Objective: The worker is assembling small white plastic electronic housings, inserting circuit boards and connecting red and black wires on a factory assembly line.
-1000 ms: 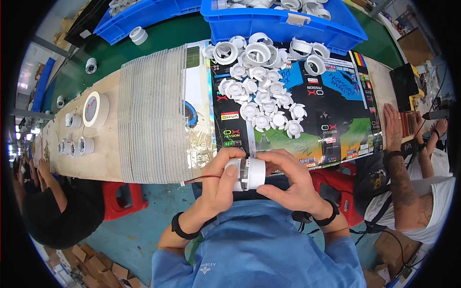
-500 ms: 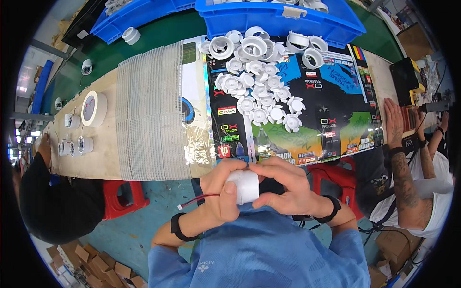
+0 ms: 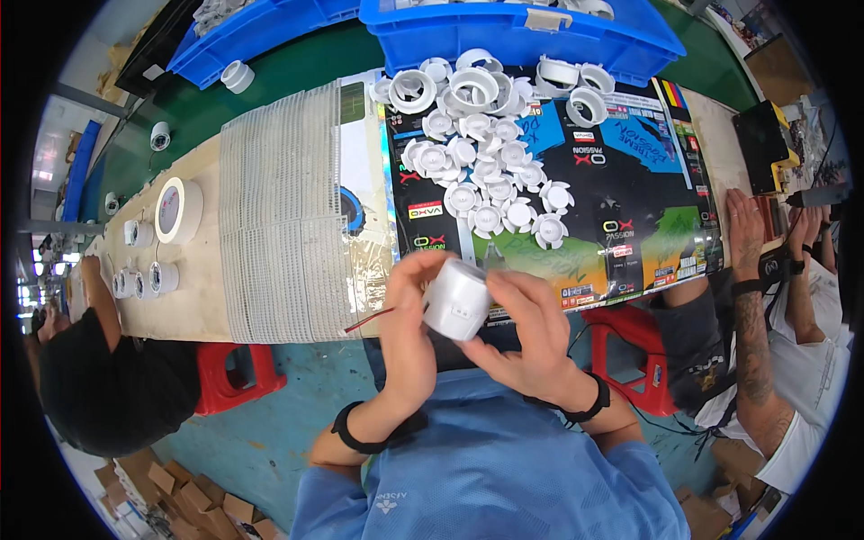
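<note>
Between my two hands, at the table's near edge, is a white cylindrical fan housing [image 3: 457,306], tilted with its smooth side wall showing. My left hand [image 3: 407,337] is closed round its left side. My right hand [image 3: 533,335] grips the opposite side with thumb and fingertips. A thin red and black wire [image 3: 371,319] with a small plug sticks out to the left, past my left hand. Beyond my hands lies a pile of white fan impellers [image 3: 486,219], with several white plastic rings [image 3: 474,88] at its far end.
Blue bins [image 3: 522,43] of white parts stand at the back. Ribbed translucent sheets [image 3: 283,216] cover the table's left middle. Farther left are a tape roll [image 3: 178,210] and several white housings [image 3: 163,278]. Red stools [image 3: 232,378] flank me; co-workers sit left and right, one resting a hand [image 3: 745,236] on the table.
My hands have lifted the housing slightly away from my body and turned it, so more of its side wall shows. The left co-worker's arm has come farther into view.
</note>
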`<state>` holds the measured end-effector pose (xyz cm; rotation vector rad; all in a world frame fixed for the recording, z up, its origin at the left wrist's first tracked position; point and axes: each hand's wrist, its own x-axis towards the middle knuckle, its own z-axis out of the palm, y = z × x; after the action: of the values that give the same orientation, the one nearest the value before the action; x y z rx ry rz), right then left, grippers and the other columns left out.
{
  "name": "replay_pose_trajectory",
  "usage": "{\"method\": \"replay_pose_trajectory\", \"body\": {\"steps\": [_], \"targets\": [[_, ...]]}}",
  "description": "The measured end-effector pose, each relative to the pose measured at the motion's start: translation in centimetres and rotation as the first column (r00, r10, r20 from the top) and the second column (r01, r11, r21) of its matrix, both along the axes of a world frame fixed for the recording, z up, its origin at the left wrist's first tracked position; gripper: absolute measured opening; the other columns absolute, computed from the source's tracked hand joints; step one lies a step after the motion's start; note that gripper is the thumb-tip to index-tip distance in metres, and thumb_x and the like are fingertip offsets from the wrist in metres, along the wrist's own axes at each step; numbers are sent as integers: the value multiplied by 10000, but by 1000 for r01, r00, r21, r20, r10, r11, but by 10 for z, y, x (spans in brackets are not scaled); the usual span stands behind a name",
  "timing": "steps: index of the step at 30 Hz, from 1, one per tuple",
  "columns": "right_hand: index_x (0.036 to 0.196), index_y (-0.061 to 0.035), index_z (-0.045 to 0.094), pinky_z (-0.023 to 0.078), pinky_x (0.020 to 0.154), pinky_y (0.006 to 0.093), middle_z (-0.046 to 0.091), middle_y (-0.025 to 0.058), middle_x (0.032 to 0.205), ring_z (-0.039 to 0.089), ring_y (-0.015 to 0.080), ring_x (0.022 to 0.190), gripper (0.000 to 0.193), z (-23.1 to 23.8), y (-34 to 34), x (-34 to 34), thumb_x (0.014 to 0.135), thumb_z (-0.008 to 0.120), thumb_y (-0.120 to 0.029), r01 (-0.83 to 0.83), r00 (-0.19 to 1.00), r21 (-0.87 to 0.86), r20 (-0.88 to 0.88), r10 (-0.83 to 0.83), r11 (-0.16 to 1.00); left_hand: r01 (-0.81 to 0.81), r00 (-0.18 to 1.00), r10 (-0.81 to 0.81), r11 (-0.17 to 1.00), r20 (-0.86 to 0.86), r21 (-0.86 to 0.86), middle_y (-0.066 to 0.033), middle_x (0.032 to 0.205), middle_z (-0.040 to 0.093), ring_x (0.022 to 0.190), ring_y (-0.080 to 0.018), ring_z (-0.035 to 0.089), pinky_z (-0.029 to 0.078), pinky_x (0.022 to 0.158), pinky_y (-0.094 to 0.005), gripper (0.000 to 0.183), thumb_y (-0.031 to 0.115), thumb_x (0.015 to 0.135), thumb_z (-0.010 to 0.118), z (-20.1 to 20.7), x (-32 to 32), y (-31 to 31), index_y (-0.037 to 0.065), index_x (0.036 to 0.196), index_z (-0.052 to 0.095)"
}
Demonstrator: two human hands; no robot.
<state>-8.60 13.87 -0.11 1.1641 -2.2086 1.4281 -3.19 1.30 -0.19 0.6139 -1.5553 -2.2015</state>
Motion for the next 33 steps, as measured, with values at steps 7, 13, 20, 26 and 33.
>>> {"method": "replay_pose_trajectory", "body": {"steps": [7, 13, 20, 26, 33], "targets": [[1067, 60, 598, 504, 704, 377, 611, 173, 987, 620, 310, 827, 568, 12, 7, 19, 577, 791, -151, -41, 999, 39, -25, 42, 998, -189, 905, -82, 803, -418, -565, -145, 698, 618, 678, -261, 594, 465, 647, -371, 506, 307, 962, 336, 6, -1, -10, -29, 751, 650], [1053, 57, 605, 492, 649, 349, 605, 154, 944, 614, 281, 775, 544, 15, 6, 20, 584, 790, -147, -45, 995, 53, -85, 49, 998, -206, 898, 3, 887, -440, -413, -164, 720, 616, 667, -245, 579, 467, 619, -350, 503, 267, 990, 302, 9, 1, -4, -11, 654, 552], [1138, 28, 564, 429, 685, 364, 581, 122, 946, 570, 271, 819, 641, 14, -7, 6, 622, 818, -255, -65, 998, 22, 7, 65, 998, -3, 986, 96, 826, -134, 564, -104, 710, 548, 695, -240, 521, 475, 701, -366, 425, 328, 992, 303, 0, -6, -14, 51, 730, 490], [1176, -8, 556, 425, 755, 384, 579, 128, 1019, 564, 287, 870, 677, 5, 6, -16, 632, 810, -320, -30, 999, 113, 37, 26, 993, 331, 868, -496, 593, 10, 734, -173, 1179, 582, 988, -309, 627, 520, 862, -417, 495, 379, 960, 408, 15, 0, -27, -3, 1267, 471], [1078, 17, 556, 454, 692, 306, 578, 136, 974, 560, 234, 812, 327, -22, 53, -56, 764, 647, 6, 232, 957, -17, 183, -225, 973, 159, 985, -173, 869, -15, 468, -234, 1218, 514, 1071, -350, 573, 561, 827, -367, 476, 295, 971, 480, 14, -79, -175, -72, 1263, 399]]}}
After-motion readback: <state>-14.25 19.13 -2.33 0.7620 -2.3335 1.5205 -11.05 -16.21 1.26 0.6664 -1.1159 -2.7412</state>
